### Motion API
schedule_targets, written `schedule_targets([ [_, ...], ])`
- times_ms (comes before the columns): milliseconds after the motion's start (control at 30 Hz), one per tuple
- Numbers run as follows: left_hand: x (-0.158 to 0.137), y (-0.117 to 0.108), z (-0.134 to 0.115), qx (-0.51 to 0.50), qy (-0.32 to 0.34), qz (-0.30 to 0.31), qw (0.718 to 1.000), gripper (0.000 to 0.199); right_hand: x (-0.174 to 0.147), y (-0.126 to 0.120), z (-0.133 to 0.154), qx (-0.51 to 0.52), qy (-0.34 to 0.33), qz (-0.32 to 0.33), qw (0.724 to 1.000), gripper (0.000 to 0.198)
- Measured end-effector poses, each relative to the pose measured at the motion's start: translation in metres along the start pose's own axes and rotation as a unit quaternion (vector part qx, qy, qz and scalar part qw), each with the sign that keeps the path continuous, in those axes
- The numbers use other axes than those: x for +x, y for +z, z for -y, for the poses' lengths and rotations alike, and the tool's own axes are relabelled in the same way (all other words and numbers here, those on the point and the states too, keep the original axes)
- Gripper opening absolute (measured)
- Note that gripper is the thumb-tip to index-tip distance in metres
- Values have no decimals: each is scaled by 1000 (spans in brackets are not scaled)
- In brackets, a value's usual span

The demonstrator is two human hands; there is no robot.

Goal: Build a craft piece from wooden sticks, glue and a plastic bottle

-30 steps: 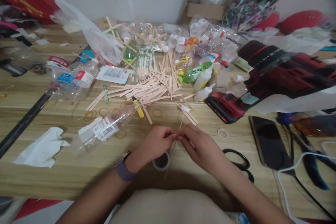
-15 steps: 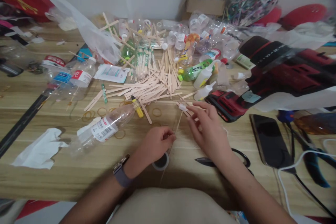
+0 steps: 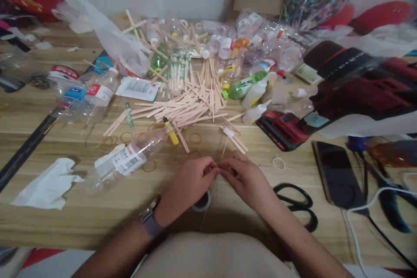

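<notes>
My left hand (image 3: 198, 178), with a watch on its wrist, is closed in a pinch on a thin pale stick (image 3: 224, 150). The stick slants from a small white piece (image 3: 228, 131) down past my fingers towards my body. My right hand (image 3: 244, 176) is closed too, its fingertips meeting those of my left at the stick. Whatever lies between the right fingertips is hidden. Just beyond my hands, a few flat wooden craft sticks (image 3: 237, 142) lie beside the white piece. A small round dark item with a pale rim (image 3: 202, 202) sits partly under my left hand.
A heap of craft sticks (image 3: 192, 106) and many plastic bottles (image 3: 250, 82) fill the back. One clear bottle (image 3: 130, 158) and a tissue (image 3: 48, 182) lie left. On the right are scissors (image 3: 296, 202), a red drill (image 3: 352, 91), a phone (image 3: 339, 173) and pliers (image 3: 387, 200).
My right hand has drawn back from the craft sticks and white piece to meet my left fingertips. The scissors' handles now show more. My left hand has barely moved.
</notes>
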State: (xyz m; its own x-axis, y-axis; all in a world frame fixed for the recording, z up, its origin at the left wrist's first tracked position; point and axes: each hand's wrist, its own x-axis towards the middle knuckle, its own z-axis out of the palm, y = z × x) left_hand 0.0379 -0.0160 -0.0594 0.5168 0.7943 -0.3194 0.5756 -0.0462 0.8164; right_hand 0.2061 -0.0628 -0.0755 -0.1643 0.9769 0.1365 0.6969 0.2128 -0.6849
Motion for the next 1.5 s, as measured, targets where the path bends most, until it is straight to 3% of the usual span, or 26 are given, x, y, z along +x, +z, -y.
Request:
schedule_targets([
  [167,-1,-2,3,61,24,-13,998,18,-2,0,0,-50,-37,-7,998,17],
  [300,4,-8,6,34,1,24,999,19,-4,3,-1,-131,-148,-73,978,15],
  [400,7,-12,7,40,19,46,998,17,-4,4,-3,-149,-227,-66,960,16],
  [667,-3,-7,-1,217,33,23,975,24,-1,4,-7,-65,-144,-21,987,14],
  [900,-7,-4,-10,290,41,32,956,28,2,4,-8,-20,-147,-23,989,15],
  [967,-6,-6,-9,247,30,24,968,27,1,5,-9,-18,-151,-28,988,14],
  [1100,0,-11,-6,62,-4,37,997,16,-1,8,-12,-30,-146,-58,987,12],
  [1500,15,-8,2,-102,-67,67,990,17,-9,11,-11,-39,-127,-115,984,11],
])
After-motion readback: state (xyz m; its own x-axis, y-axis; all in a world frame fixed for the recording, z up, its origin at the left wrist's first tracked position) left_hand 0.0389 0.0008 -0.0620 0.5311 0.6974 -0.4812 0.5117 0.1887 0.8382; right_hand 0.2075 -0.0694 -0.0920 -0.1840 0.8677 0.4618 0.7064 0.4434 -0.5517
